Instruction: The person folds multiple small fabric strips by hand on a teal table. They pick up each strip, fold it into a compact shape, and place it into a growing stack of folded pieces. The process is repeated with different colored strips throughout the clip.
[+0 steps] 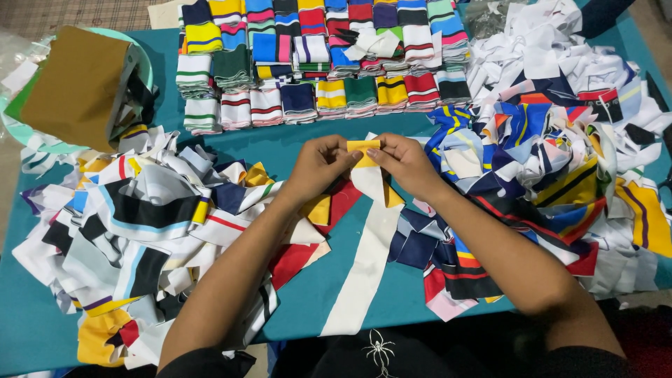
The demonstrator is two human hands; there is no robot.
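Strip in hand: I hold a long fabric strip (365, 259), white with a yellow end, at the middle of the teal table (308, 301).
Long axis: it runs from my fingers near the table's centre down toward the near edge, leaning slightly left as it goes; the yellow end points toward the far edge.
Look: the yellow end is folded over into a small flat rectangle; below it the cloth is plain white, widening a little, smooth and flat on the table.
My left hand (318, 168): pinched on the left side of the yellow fold, thumb and fingers closed on it.
My right hand (406, 164): pinched on the right side of the same fold, so both hands sit close together on the strip's top end.
Count of hands: two, both mine.
Count of strips held: one.
Left pile (140, 231): one loose heap of cut strips, white, black, yellow, red and navy, along the table's left edge.
Right pile (560, 161): one larger loose heap, blue, white, yellow and red, along the right edge.
Folded stacks (315, 56): neat rows of striped folded pieces along the far edge; too many to count surely.
Far left corner: one brown cardboard box (73, 87) tipped on a pale green round tray (35, 136).
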